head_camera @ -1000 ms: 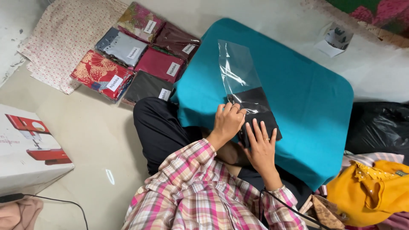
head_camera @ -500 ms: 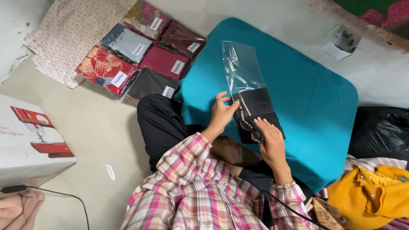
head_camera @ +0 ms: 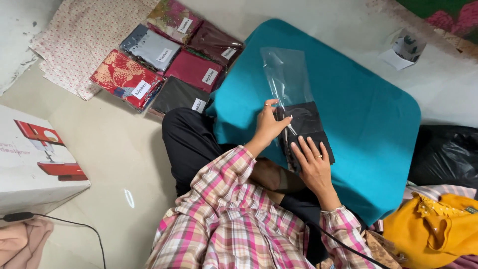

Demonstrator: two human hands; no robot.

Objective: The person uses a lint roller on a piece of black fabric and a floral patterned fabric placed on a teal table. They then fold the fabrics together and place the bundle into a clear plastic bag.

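The folded black cloth [head_camera: 304,130] lies on the teal cushion [head_camera: 368,114], half inside a clear plastic bag [head_camera: 288,79] whose free end lies flat toward the far side of the cushion. The bag is thin and shiny, so it could crumple or tear at its mouth if the cloth is pushed against a fold. The cloth could also lose its square shape, because one corner can catch on the plastic edge. The cloth looks dark, flat and neatly squared, with a stacked edge toward the person.

The left hand [head_camera: 269,124] pinches the bag's edge beside the cloth, fingers bent. The right hand [head_camera: 311,162] lies spread and flat on the near end of the cloth, pressing it down.

Farther left, several packed cloths [head_camera: 164,65] in red, grey, maroon and black lie on the floor. A white box [head_camera: 35,164] stands nearer to the person on that side.
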